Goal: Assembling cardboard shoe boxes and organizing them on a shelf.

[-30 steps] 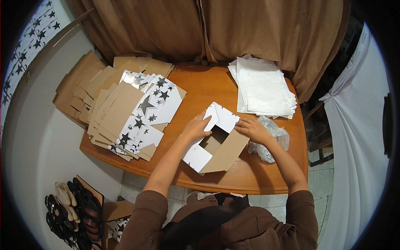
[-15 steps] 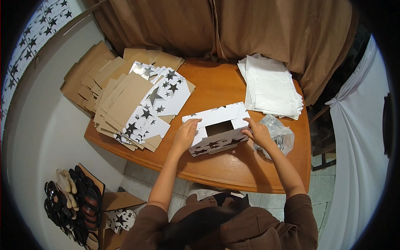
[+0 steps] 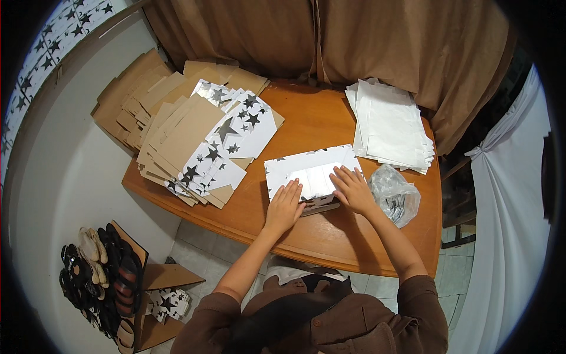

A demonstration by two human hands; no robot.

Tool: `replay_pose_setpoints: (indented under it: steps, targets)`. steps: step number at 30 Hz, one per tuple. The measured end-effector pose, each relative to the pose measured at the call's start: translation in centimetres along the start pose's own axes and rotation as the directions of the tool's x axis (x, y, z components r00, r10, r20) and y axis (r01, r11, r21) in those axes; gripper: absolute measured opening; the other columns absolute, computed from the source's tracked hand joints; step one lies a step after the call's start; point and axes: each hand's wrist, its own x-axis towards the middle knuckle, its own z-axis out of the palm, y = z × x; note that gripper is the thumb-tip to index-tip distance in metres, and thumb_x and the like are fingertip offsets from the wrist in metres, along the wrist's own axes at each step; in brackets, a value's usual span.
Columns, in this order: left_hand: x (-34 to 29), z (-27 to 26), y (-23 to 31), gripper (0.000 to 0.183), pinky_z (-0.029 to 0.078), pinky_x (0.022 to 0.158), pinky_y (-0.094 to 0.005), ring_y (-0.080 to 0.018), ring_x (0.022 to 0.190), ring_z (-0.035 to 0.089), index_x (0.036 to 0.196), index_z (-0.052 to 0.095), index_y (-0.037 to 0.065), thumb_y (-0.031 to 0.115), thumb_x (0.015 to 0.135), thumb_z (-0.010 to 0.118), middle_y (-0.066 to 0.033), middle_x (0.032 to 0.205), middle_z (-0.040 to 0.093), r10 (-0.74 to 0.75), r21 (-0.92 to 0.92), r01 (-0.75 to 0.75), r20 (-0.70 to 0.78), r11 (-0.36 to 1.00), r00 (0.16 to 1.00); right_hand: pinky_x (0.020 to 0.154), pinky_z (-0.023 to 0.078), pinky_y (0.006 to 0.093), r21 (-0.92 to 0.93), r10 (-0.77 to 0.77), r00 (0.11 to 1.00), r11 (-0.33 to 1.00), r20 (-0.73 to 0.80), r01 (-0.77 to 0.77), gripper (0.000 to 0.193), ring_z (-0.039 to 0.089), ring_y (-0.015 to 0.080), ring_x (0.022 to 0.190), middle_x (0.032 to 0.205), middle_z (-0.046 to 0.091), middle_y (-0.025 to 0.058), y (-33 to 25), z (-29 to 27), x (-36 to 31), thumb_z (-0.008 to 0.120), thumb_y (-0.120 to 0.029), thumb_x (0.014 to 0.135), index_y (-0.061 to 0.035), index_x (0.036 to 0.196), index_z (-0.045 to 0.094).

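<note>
I record the white star-printed box [image 3: 315, 171] directly beneath my fingertips, on the wooden table [image 3: 309, 121], with flaps lying across its top. My left hand [image 3: 285, 205] rests palm down at the near edge, fingers extended and gripping nothing. My right hand [image 3: 352, 187] lies likewise on the box's right part, fingers straight and slightly spread. Just right of my right fingers sits a clear plastic bag [image 3: 396, 196]; beyond them, white sheets [image 3: 391, 125]. Left of my left fingers, flattened cardboard [image 3: 190, 131] lies piled.
</note>
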Motion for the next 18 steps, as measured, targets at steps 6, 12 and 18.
replay_pose_setpoints:
  steps: [6, 12, 18]
  targets:
    - [0.0, 1.1, -0.3, 0.052, 0.038, 0.100, -0.0373, -0.0246, 0.120, 0.048, 0.122, 0.050, 0.000, 0.031, 0.081, 0.062, -0.0137, 0.130, 0.049, -0.012, 0.075, 0.010, 0.022, 0.997, 1.000, 0.103, 0.031, 0.0464, 0.046, -0.024, 0.999, 0.999, 0.042, 0.022, 0.051, 0.040, 0.0273, 0.126, 0.135, 0.045, 0.0095, 0.1, 0.9, -0.1, 0.052, -0.040, 0.087, -0.0135, 0.130, 0.046]
    - [0.0, 1.3, -0.3, 0.051, 0.041, 0.098, -0.0371, -0.0245, 0.118, 0.050, 0.121, 0.051, 0.001, 0.031, 0.081, 0.062, -0.0134, 0.127, 0.052, -0.020, 0.048, 0.019, 0.017, 0.999, 1.000, 0.102, 0.033, 0.0459, 0.060, -0.030, 0.997, 0.998, 0.074, 0.026, 0.049, 0.042, 0.0269, 0.124, 0.133, 0.047, 0.0100, 0.3, 1.0, 0.0, 0.051, -0.041, 0.088, -0.0130, 0.128, 0.048]
    - [0.0, 1.4, -0.4, 0.048, 0.042, 0.096, -0.0371, -0.0257, 0.114, 0.052, 0.118, 0.052, -0.001, 0.030, 0.082, 0.061, -0.0147, 0.123, 0.054, -0.032, 0.015, 0.031, 0.054, 0.999, 0.998, 0.100, 0.034, 0.0471, 0.100, -0.049, 0.997, 0.994, 0.066, 0.042, 0.046, 0.046, 0.0271, 0.120, 0.127, 0.051, 0.0100, 0.6, 1.2, 0.0, 0.050, -0.041, 0.088, -0.0119, 0.124, 0.051]
